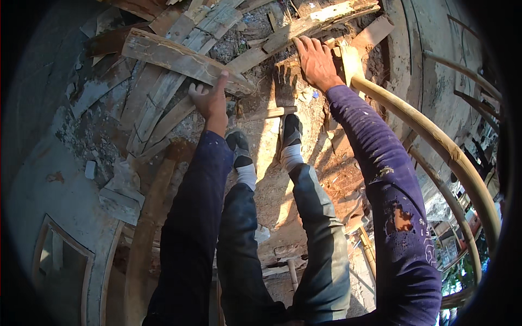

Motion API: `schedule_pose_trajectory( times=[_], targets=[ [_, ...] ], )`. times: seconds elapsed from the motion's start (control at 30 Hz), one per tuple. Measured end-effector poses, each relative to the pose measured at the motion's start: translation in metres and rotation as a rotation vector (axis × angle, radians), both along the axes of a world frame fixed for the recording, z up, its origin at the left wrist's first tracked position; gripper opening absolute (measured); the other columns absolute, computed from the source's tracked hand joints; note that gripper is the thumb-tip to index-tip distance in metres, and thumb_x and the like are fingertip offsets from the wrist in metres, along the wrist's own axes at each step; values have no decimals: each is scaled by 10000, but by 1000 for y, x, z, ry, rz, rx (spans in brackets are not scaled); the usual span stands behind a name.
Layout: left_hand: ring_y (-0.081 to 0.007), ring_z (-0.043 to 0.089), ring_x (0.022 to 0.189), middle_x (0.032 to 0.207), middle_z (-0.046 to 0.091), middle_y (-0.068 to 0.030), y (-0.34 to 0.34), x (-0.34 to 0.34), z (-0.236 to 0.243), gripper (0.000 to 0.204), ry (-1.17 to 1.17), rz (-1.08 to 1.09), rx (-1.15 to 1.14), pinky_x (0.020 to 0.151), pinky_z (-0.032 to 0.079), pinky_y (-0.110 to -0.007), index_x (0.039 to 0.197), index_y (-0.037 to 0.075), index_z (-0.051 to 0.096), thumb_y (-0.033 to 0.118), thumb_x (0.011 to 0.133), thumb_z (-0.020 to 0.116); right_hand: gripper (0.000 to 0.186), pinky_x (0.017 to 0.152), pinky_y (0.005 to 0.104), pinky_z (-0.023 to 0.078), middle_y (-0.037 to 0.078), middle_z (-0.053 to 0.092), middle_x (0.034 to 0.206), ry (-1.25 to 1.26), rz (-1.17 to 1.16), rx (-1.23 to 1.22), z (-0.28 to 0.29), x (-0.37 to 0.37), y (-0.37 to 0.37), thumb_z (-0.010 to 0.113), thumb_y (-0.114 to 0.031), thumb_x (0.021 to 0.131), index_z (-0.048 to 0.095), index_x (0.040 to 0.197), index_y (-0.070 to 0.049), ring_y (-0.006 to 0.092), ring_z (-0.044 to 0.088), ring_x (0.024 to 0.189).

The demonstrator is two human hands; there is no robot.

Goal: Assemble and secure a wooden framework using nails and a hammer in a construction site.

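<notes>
Crosswise at the upper left, a short grey plank lies over other boards in a heap, its ragged end toward the middle. The left hand is at that end, thumb overlapping the plank's face and fingers bent just below its lower edge; whether they are clamped on the wood, I cannot tell. To the right of it, a weathered beam slants up toward the upper right, its upper face pale in the sunlight. The right hand is open, palm down and fingers apart, with the fingertips at the beam's lower edge; contact is unclear.

Beneath and around the grey plank are loose boards, splinters and grey rubble. Just beside the right wrist begins a bamboo pole, which bends away down the right side. Below the hands, a short stick lies by the toes of two dark shoes on sunlit brown ground. Purple sleeves cover both arms, the right one torn near the elbow. Farther out, at the lower left, a frame surrounds a dark opening.
</notes>
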State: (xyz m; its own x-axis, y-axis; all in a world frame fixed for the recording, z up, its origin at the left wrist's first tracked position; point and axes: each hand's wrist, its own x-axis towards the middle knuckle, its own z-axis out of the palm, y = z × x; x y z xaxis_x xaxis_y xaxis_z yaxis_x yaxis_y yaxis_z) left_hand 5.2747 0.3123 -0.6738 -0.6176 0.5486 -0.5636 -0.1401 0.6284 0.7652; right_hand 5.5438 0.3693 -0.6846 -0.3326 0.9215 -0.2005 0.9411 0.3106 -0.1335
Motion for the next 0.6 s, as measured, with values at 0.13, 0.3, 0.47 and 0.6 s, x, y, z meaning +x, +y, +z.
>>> schedule_pose_trajectory(
  times=[0.13,0.3,0.47,0.6],
  targets=[
    [-236,611,993,1168,607,-169,27,4,-27,747,-258,189,5,879,498,-361,1222,-115,476,138,655,891,594,1007,578,371,97,517,1359,-176,327,206,-70,4,80,572,-125,875,418,1444,-198,285,488,1238],
    [-217,609,906,1048,614,-122,14,47,-31,630,-106,302,48,823,497,-355,1127,-48,533,72,604,862,415,883,507,470,69,666,997,-311,265,-609,-65,58,134,785,-272,685,635,1048,-138,249,646,974],
    [-182,644,855,966,670,-88,-8,-14,26,438,-388,85,40,798,509,-331,1063,-17,622,80,683,815,676,793,440,498,185,636,969,-125,450,-494,36,29,76,781,-334,658,537,1221,-50,364,624,894],
    [-211,648,899,1038,667,-133,-18,-55,59,542,-132,-25,105,792,505,-322,1202,-39,540,171,767,787,980,792,413,487,227,615,1031,-145,489,-733,131,-11,69,789,-573,662,450,1398,-23,347,605,880]
  ],
)
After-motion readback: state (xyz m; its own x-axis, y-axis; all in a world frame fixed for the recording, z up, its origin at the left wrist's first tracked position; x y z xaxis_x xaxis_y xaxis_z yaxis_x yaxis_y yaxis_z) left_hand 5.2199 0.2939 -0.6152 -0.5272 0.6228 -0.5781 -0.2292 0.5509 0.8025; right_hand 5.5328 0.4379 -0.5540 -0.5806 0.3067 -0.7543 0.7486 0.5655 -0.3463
